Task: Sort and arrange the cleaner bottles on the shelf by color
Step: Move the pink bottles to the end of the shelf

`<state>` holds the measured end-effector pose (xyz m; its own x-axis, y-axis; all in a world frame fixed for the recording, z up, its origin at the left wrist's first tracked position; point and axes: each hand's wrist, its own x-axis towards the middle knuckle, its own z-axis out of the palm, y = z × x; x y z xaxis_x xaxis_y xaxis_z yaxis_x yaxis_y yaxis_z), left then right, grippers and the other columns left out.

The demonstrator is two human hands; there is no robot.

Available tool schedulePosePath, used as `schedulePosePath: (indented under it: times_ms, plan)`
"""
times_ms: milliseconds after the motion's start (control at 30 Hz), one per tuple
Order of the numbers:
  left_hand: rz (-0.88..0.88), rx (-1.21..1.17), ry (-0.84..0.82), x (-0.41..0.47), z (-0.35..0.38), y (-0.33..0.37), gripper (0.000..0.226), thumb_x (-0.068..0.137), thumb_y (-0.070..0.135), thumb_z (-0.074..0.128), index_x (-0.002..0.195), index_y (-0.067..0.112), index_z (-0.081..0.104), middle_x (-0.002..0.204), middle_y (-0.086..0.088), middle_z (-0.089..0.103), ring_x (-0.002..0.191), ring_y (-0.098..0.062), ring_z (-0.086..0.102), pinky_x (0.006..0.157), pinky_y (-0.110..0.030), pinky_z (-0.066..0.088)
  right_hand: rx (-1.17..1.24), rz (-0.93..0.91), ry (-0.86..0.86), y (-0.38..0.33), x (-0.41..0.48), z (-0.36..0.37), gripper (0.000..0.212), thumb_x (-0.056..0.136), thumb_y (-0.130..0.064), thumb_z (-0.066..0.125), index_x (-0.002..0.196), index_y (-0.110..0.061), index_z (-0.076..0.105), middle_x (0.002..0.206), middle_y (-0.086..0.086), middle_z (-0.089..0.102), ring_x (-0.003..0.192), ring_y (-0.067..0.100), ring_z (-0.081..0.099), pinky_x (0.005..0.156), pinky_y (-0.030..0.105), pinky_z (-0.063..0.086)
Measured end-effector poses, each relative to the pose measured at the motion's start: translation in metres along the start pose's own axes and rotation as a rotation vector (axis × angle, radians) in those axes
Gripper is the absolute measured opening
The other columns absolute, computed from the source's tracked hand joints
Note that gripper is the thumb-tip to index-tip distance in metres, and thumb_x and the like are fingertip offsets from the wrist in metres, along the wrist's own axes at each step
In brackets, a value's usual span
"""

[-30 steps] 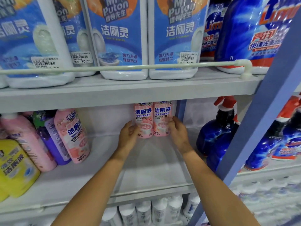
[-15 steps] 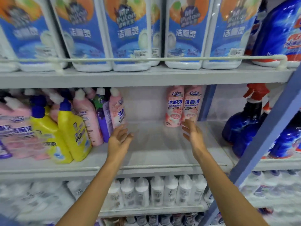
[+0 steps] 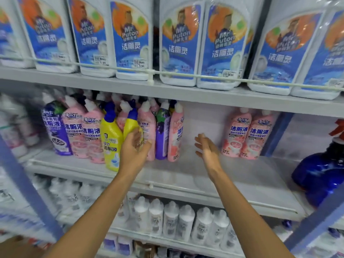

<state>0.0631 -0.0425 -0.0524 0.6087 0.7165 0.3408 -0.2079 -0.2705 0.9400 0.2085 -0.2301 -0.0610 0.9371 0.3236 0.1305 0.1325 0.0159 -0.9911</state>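
holds the left hand (image 3: pixel 134 148) open with spread, loosely bent fingers in front of a yellow bottle (image 3: pixel 132 125) and a pink bottle (image 3: pixel 149 127); cannot tell whether touching. holds the right hand (image 3: pixel 206 148) open as well, straight-fingered and gripping nothing, over a bare stretch of the middle shelf (image 3: pixel 186 170). faces a mixed upright cluster on the left: another yellow bottle (image 3: pixel 111 142) in front, pinks behind, a purple bottle (image 3: pixel 162 138) and an end pink bottle (image 3: pixel 176 138) at the cluster's right edge. finds a pink pair (image 3: pixel 235 135) standing apart at the back right, near a blue spray bottle (image 3: pixel 320 175).
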Motion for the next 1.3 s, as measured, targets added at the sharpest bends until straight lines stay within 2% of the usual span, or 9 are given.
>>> schedulePosePath:
  times_ms: [200, 333, 400, 567, 733, 900, 967, 1100, 1300]
  plan:
    - [0.091, 0.115, 0.01, 0.04, 0.028, 0.035, 0.074, 0.084, 0.026, 0.077, 0.15, 0.016, 0.046, 0.135, 0.004, 0.064, 0.122, -0.011, 0.061, 0.101, -0.025, 0.047, -0.065, -0.142, -0.085, -0.041, 0.048, 0.029, 0.052, 0.089, -0.067, 0.05, 0.128, -0.034, 0.059, 0.136, -0.005, 0.063, 0.126, 0.016, 0.059, 0.113, 0.043, 0.046]
    - [0.095, 0.245, 0.076, 0.066, 0.053, 0.026, 0.078, 0.072, 0.037, 0.075, 0.141, 0.015, 0.045, 0.121, -0.004, 0.064, 0.116, -0.024, 0.063, 0.098, -0.037, 0.053, -0.034, -0.15, -0.151, -0.055, 0.065, 0.044, 0.026, 0.102, -0.044, 0.057, 0.12, -0.025, 0.059, 0.108, -0.022, 0.064, 0.095, -0.014, 0.063, 0.08, 0.004, 0.046]
    - [0.081, 0.342, 0.154, 0.074, 0.066, 0.013, 0.076, 0.069, 0.036, 0.072, 0.135, 0.007, 0.046, 0.123, -0.012, 0.06, 0.118, -0.032, 0.059, 0.102, -0.042, 0.051, -0.099, -0.183, -0.193, -0.05, 0.076, 0.052, 0.028, 0.1, -0.044, 0.062, 0.117, -0.022, 0.061, 0.108, -0.013, 0.07, 0.095, -0.008, 0.067, 0.077, 0.01, 0.047]
    - [0.098, 0.387, 0.319, 0.069, 0.09, 0.004, 0.09, 0.075, 0.014, 0.081, 0.15, 0.001, 0.033, 0.149, -0.018, 0.042, 0.144, -0.03, 0.036, 0.12, -0.025, 0.026, -0.15, -0.201, -0.237, -0.026, 0.091, 0.06, 0.048, 0.083, -0.036, 0.082, 0.125, -0.032, 0.058, 0.116, -0.012, 0.071, 0.103, 0.0, 0.069, 0.089, 0.02, 0.056]
    - [0.097, 0.531, 0.453, 0.072, 0.096, -0.002, 0.087, 0.074, -0.003, 0.068, 0.152, 0.01, 0.032, 0.149, -0.013, 0.046, 0.141, -0.029, 0.044, 0.117, -0.04, 0.04, -0.204, -0.239, -0.289, -0.022, 0.099, 0.048, 0.042, 0.086, -0.034, 0.081, 0.11, -0.052, 0.052, 0.108, -0.023, 0.067, 0.091, -0.015, 0.065, 0.075, 0.003, 0.048]
    - [0.113, 0.599, 0.501, 0.068, 0.097, -0.004, 0.061, 0.084, 0.006, 0.056, 0.143, 0.014, 0.041, 0.139, -0.009, 0.054, 0.126, -0.029, 0.056, 0.101, -0.048, 0.051, -0.204, -0.282, -0.325, -0.013, 0.108, 0.038, 0.042, 0.087, -0.037, 0.079, 0.119, -0.048, 0.055, 0.114, 0.006, 0.072, 0.099, 0.018, 0.069, 0.075, 0.01, 0.052]
    - [0.106, 0.608, 0.522, 0.067, 0.1, -0.001, 0.049, 0.09, 0.02, 0.051, 0.138, 0.014, 0.043, 0.134, -0.01, 0.057, 0.12, -0.032, 0.059, 0.095, -0.05, 0.053, -0.194, -0.289, -0.338, -0.011, 0.108, 0.033, 0.04, 0.087, -0.035, 0.079, 0.116, -0.05, 0.056, 0.114, 0.003, 0.072, 0.096, 0.01, 0.068, 0.075, 0.01, 0.051]
    - [0.07, 0.739, 0.545, 0.068, 0.105, 0.0, 0.054, 0.089, 0.012, 0.066, 0.137, 0.007, 0.044, 0.133, -0.015, 0.058, 0.116, -0.038, 0.061, 0.087, -0.047, 0.054, -0.165, -0.286, -0.362, -0.013, 0.104, 0.024, 0.042, 0.09, -0.026, 0.077, 0.111, -0.053, 0.054, 0.108, -0.018, 0.07, 0.086, -0.014, 0.064, 0.073, 0.003, 0.046]
    - [-0.015, 0.761, 0.545, 0.071, 0.106, 0.003, 0.049, 0.089, 0.014, 0.067, 0.133, 0.007, 0.048, 0.127, -0.017, 0.063, 0.111, -0.041, 0.063, 0.082, -0.047, 0.051, -0.165, -0.309, -0.397, -0.014, 0.101, 0.011, 0.044, 0.09, -0.022, 0.077, 0.12, -0.045, 0.054, 0.107, -0.023, 0.068, 0.086, -0.018, 0.063, 0.073, 0.001, 0.045]
